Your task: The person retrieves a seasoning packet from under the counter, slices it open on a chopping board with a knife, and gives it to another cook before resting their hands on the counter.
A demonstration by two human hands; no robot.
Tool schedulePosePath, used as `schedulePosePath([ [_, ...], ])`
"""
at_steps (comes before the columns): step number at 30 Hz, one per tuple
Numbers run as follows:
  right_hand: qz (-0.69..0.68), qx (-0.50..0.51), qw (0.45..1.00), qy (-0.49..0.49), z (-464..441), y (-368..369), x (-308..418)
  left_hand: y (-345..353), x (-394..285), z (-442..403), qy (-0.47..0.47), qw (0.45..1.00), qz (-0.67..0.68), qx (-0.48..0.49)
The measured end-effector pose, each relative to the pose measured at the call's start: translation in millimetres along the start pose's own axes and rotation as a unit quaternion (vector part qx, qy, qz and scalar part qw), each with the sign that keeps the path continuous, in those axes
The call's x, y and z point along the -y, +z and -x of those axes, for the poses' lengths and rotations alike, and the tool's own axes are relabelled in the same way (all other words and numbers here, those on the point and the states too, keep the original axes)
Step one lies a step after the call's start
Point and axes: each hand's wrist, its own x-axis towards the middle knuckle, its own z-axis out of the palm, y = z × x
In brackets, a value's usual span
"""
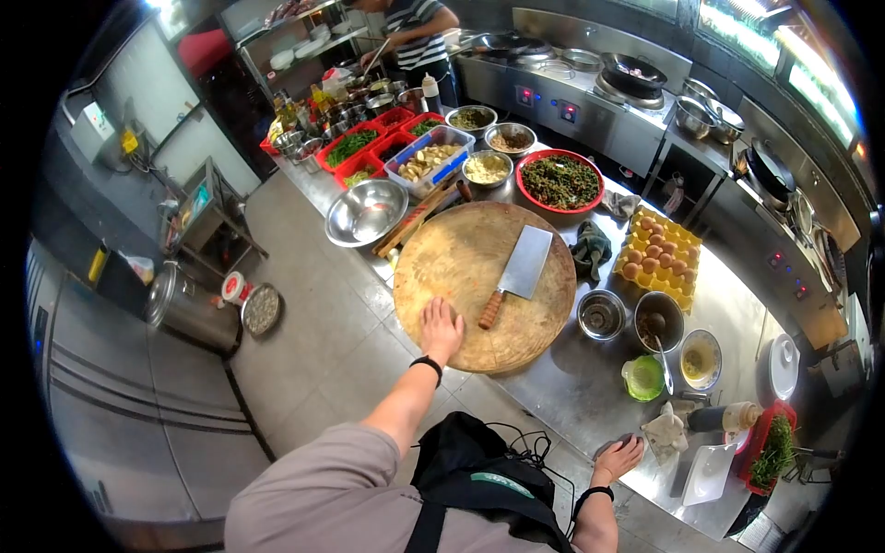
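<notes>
My left hand (441, 330) lies flat, fingers spread, on the near left rim of a thick round wooden chopping board (433, 249). A cleaver (526, 263) with a wooden handle rests on the board, to the right of that hand, not touching it. At the near edge of the steel counter (562, 405), my right hand (619, 459) rests with its fingers extended and holds nothing that I can see. Close by it are a crumpled whitish cloth (666, 430), a white rectangular dish (709, 475) and a lime-green bowl (643, 378).
Beyond the board stand a red basin (560, 182) of chopped greens, a steel bowl (366, 212) and a plastic tub (430, 160). Eggs fill part of a yellow tray (657, 258). Another person (419, 41) works near the stoves. A lidded steel pot (191, 307) stands on the floor.
</notes>
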Motion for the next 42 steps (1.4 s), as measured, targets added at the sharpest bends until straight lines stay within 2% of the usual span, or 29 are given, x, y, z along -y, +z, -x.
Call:
schedulePosePath([
  [42,0.007,0.003,1.0,0.006,-0.6,-7.0,6.9,-2.0,0.3,0.3,0.002,1.0,0.0,0.007],
])
